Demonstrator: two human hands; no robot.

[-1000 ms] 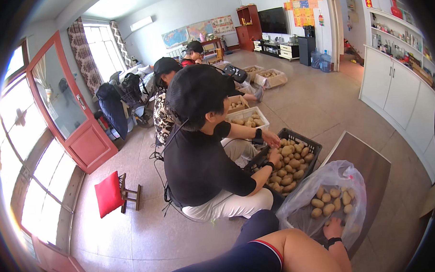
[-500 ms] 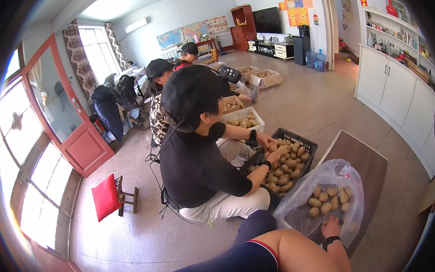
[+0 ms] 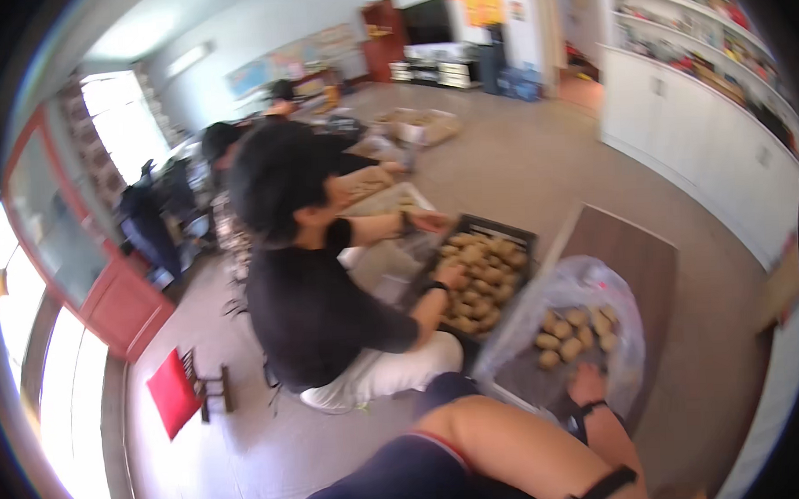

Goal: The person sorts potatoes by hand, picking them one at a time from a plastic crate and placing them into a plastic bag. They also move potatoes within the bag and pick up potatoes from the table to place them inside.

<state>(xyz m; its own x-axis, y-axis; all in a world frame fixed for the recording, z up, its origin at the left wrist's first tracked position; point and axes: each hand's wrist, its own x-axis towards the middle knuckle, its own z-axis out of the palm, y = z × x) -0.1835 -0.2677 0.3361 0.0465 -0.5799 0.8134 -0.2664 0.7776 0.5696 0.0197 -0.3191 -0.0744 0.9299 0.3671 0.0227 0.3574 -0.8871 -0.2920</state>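
Several potatoes (image 3: 561,328) lie together inside a clear plastic bag (image 3: 626,312), which is spread open in front of me. My right hand (image 3: 587,384), with a black band at the wrist, reaches down into the bag just on the near side of the potatoes. Its fingers point toward them and look extended, though motion blurs them; no potato shows in it. My left arm crosses the foreground in a dark sleeve, its bare forearm (image 3: 512,443) running to a black wristband (image 3: 599,489) at the lower edge. The left hand itself lies outside the picture.
To my left sits a co-worker (image 3: 322,296) in black, one hand over a black crate (image 3: 527,245) full of potatoes. A brown board (image 3: 632,241) lies beyond the bag. A red-seated stool (image 3: 173,394) stands at left, white cabinets (image 3: 686,143) at right.
The view has swung, so the scene sits further left and is blurred. The co-worker's far hand has moved from the potatoes toward the crate's far corner. My left wristband has come into view.
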